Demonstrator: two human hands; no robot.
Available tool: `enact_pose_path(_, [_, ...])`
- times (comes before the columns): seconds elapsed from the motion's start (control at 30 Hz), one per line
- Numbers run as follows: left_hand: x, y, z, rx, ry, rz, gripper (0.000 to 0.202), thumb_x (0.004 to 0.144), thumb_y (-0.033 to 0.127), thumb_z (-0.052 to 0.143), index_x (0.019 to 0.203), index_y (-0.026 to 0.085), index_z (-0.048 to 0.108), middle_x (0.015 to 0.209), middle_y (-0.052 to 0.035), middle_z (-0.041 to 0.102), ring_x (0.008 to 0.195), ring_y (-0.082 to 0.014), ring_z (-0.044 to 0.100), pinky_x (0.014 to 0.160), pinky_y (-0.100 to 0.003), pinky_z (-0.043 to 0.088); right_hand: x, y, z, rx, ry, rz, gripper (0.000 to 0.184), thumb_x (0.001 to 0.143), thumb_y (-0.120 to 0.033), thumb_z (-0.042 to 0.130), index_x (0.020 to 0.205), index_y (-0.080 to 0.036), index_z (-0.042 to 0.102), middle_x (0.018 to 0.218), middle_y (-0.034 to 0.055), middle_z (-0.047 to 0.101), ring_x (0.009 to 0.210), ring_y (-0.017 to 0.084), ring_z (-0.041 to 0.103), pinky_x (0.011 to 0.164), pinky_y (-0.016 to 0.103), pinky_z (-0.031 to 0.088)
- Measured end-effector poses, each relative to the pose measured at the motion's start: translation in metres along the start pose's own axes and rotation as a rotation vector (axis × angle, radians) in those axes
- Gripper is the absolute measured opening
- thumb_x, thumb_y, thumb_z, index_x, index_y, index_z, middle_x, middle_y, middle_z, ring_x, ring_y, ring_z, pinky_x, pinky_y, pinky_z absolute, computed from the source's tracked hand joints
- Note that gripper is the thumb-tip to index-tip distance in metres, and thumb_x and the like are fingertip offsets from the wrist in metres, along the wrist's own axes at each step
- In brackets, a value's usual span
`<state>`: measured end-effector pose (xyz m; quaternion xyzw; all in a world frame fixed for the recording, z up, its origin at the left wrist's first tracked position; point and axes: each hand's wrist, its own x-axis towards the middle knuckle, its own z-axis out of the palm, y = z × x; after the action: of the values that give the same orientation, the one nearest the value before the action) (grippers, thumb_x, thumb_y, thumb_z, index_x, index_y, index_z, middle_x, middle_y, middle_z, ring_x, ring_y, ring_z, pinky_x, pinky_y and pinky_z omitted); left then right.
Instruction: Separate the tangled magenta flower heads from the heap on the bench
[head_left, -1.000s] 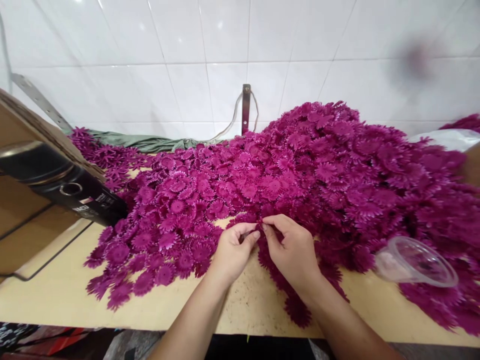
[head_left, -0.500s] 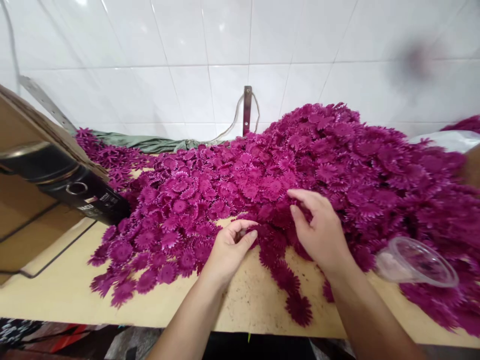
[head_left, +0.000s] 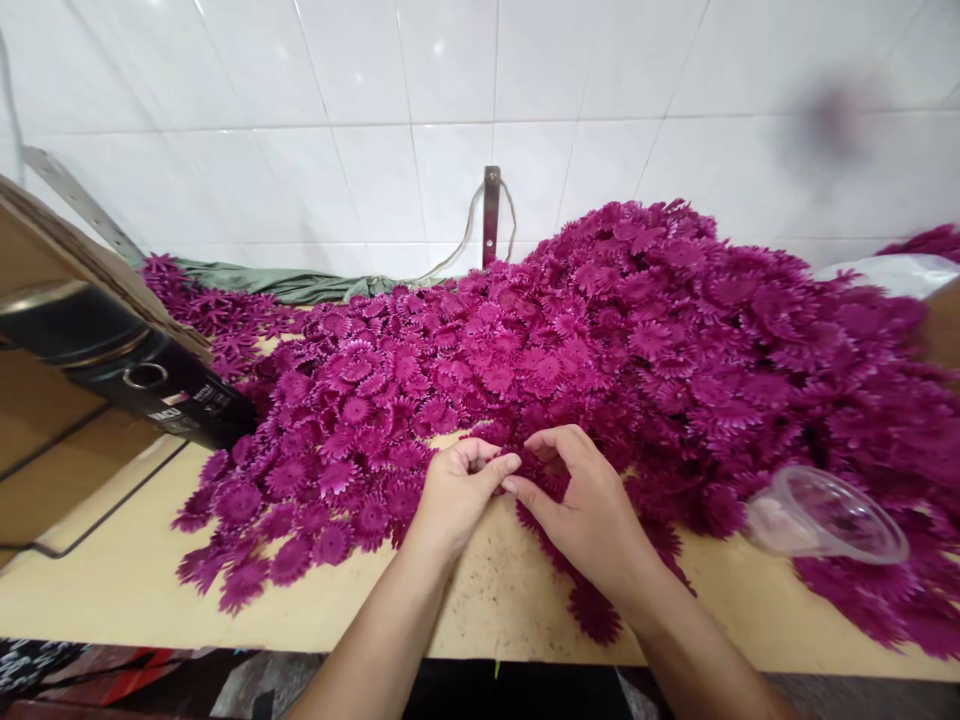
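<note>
One black bottle [head_left: 112, 360] leans between nine and ten o'clock, taking the meeting point of the fingertips as the middle of the dial, much where it was half a second ago. The purple flowers [head_left: 487, 345] spread across the desk [head_left: 337, 605] from eight o'clock over twelve to nearly four, heaped highest towards two. At eight o'clock, close to the middle, the left hand [head_left: 454, 495] has barely stirred: its thumb and forefinger are drawn narrowly together, and I cannot tell whether they pinch a flower. The main change is the right hand [head_left: 589, 500]: half a second ago it hung apart, fingertips towards two o'clock over the heap; now it is back, its thumb tip just beside the left thumb, its forefinger raised to leave a narrow gap. Whether that gap holds anything I cannot tell against the matching purple behind. For the work, this probably means both hands are again busy with one small piece. At five o'clock a trailing flower [head_left: 595, 612] lies where it did, though the right forearm now covers more of those beside it. At three o'clock a clear plastic cup [head_left: 840, 515] sits tilted among the flowers, as before.
</note>
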<state>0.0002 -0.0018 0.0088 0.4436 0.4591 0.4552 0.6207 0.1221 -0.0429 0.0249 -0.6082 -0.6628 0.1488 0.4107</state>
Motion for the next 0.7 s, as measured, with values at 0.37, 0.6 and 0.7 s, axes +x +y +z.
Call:
enact_pose_path(0.37, [-0.004, 0.000, 0.000, 0.025, -0.070, 0.083, 0.016, 0.060, 0.028, 0.067, 0.062, 0.014, 0.059, 0.055, 0.0035, 0.054, 0.053, -0.0083, 0.045, 0.054, -0.021, 0.036, 0.012, 0.005, 0.004, 0.184, -0.041, 0.048, 0.008, 0.076, -0.017, 0.049, 0.070, -0.019, 0.053, 0.065, -0.0008, 0.057, 0.062, 0.013, 0.052, 0.060, 0.026, 0.042])
enact_pose_path(0.6, [-0.012, 0.007, -0.010, 0.048, 0.032, 0.142, 0.015, 0.063, 0.024, 0.066, 0.056, 0.015, 0.055, 0.051, 0.0053, 0.048, 0.051, -0.0081, 0.042, 0.054, -0.021, 0.035, 0.054, 0.039, -0.031, -0.050, 0.497, 0.198, 0.003, 0.071, -0.021, 0.051, 0.071, -0.019, 0.052, 0.064, 0.0023, 0.056, 0.060, 0.018, 0.054, 0.062, 0.034, 0.045])
enact_pose_path(0.7, [-0.009, 0.004, -0.012, 0.021, 0.028, 0.131, 0.013, 0.059, 0.022, 0.068, 0.061, 0.016, 0.058, 0.059, 0.0033, 0.055, 0.058, -0.0095, 0.048, 0.059, -0.022, 0.038, 0.057, 0.045, -0.040, -0.126, 0.457, 0.083, 0.020, 0.067, -0.023, 0.057, 0.086, -0.017, 0.056, 0.090, 0.0111, 0.059, 0.080, 0.024, 0.057, 0.072, 0.041, 0.046])
